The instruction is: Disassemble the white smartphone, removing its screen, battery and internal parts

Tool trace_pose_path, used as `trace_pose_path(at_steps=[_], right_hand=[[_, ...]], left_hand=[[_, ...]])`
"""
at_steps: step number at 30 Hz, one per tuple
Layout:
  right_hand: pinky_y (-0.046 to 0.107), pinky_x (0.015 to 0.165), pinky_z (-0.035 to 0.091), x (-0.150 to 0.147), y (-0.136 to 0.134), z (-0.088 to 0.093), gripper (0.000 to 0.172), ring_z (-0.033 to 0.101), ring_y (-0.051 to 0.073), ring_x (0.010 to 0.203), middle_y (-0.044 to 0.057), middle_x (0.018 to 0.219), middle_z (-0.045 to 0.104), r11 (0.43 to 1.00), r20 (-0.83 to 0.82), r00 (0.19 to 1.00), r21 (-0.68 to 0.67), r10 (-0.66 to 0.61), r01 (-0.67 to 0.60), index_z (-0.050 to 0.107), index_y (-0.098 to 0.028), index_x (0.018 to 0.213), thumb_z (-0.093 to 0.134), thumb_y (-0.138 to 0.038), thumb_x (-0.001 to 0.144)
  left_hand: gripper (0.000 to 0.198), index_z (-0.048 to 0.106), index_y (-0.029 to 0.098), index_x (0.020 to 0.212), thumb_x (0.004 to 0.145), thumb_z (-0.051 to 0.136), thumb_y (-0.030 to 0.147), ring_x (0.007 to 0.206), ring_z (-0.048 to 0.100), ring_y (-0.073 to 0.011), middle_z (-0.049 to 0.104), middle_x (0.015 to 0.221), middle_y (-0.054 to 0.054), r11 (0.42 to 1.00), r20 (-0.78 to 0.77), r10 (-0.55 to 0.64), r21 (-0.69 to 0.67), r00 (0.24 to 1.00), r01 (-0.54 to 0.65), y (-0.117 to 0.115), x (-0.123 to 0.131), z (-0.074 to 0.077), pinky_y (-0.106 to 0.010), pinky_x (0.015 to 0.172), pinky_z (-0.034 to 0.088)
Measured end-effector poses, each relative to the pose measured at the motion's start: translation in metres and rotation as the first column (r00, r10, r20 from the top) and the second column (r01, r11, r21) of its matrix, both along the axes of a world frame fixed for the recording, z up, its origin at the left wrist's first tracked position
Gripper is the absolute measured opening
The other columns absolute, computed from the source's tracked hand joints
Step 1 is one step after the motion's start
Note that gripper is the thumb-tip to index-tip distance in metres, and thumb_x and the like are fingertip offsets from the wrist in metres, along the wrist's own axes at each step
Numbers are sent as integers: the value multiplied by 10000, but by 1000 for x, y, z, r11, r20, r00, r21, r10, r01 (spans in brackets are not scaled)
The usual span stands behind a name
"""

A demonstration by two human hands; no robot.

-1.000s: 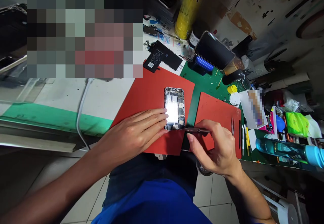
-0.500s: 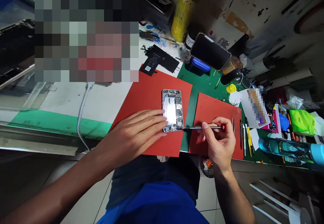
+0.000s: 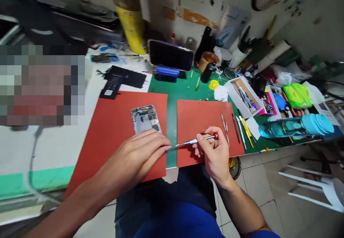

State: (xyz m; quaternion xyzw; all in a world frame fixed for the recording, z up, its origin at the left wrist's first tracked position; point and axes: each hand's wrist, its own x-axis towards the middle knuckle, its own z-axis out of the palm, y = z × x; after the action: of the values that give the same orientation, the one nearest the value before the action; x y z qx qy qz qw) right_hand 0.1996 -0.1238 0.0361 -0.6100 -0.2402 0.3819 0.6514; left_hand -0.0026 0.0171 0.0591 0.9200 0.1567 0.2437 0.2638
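Note:
My right hand (image 3: 216,152) grips a slim silver screwdriver (image 3: 193,141) with a red end cap, held nearly level above the right red mat. The screwdriver's thin tip points left and meets the fingertips of my left hand (image 3: 145,148). Those fingers are pressed together at the tip; whatever they pinch is too small to make out. Behind and partly under my left hand lies an opened smartphone (image 3: 146,118), its inner frame and circuit parts facing up, on the left red mat (image 3: 107,148). The phone's lower end is hidden by my hand.
Two black phone batteries (image 3: 114,84) overlap behind the left mat. A phone (image 3: 170,56) leans on a blue stand. Tweezers (image 3: 225,127) lie on the right red mat (image 3: 193,116), with several slim tools beside it. A tool box (image 3: 245,98) and blue bottle (image 3: 295,126) stand right.
The view has swung right. The screwdriver tip has left the phone's lower corner. My left hand has slid over the phone's lower end, and its fingertips have closed at the screwdriver tip.

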Motion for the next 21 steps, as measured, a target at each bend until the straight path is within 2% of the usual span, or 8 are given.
trace_pose_path(at_steps=[3,6,9,12,15,21], right_hand=[[217,486,557,7,-12,-4,400,691,133,520,-69,670,706,989,103,984,14,-145,145,525,-267,1053,848,-470,932],[226,499,562,10,-20,-13,390,709,147,541,-63,663,676,982,171,968,53,-185,179,528,-263,1024,830,-491,931],[233,510,553,8,-24,-26,322,673,136,530,-56,668,652,986,200,966,55,-162,155,544,-257,1018,789,-456,955],[232,524,538,6,-26,-33,240,651,131,547,-56,668,621,989,250,957,30,-149,146,566,-253,1019,761,-384,970],[234,507,506,6,-28,-34,198,614,128,517,-62,640,608,996,302,949,4,-90,94,577,-253,1026,735,-365,986],[238,458,406,8,-28,-28,177,505,107,430,-103,573,543,1000,301,953,22,-25,20,555,-263,1064,696,-354,1009]], left_hand=[[238,721,233,1068,1133,508,318,917,753,-207,794,1022,-26,999,-34,-49,-5,998,49,17,27,10,-329,839,581],[315,740,211,1068,1139,466,348,905,752,-223,781,1030,-59,992,-140,-100,58,985,109,33,70,14,-341,785,568],[316,775,192,1091,1113,477,292,880,749,-230,761,1006,-78,969,-289,-96,193,952,157,43,117,7,-327,674,520],[290,803,181,1066,1080,523,253,799,722,-217,746,938,-82,954,-339,-67,253,938,159,48,148,-5,-319,610,474],[280,812,182,1064,1079,540,247,771,711,-206,744,892,-71,954,-342,-91,238,935,180,48,160,-15,-313,605,468],[301,814,191,1065,1091,521,253,723,704,-181,754,875,-56,946,-311,-109,258,944,194,41,156,-23,-306,540,412]])
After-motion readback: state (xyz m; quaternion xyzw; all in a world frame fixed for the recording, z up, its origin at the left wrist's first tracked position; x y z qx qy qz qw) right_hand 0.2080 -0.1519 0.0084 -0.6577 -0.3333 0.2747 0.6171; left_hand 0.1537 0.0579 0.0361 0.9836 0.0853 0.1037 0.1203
